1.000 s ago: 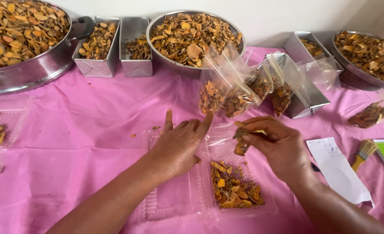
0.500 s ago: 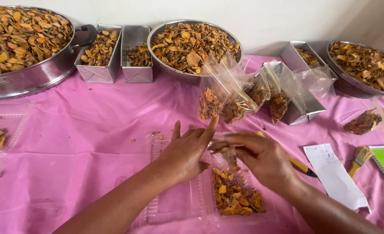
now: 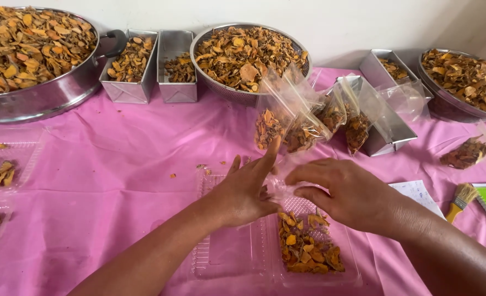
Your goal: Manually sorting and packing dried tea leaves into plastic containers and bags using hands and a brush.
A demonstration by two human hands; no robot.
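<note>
A small clear plastic bag [image 3: 280, 183] sits between my hands, just above an open clear clamshell tray [image 3: 237, 257] holding dried orange-brown slices [image 3: 306, 249] on the pink table [image 3: 117, 164]. My left hand [image 3: 246, 192] and right hand [image 3: 344, 192] both have their grip closed on the bag. Filled bags [image 3: 309, 123] stand just behind.
</note>
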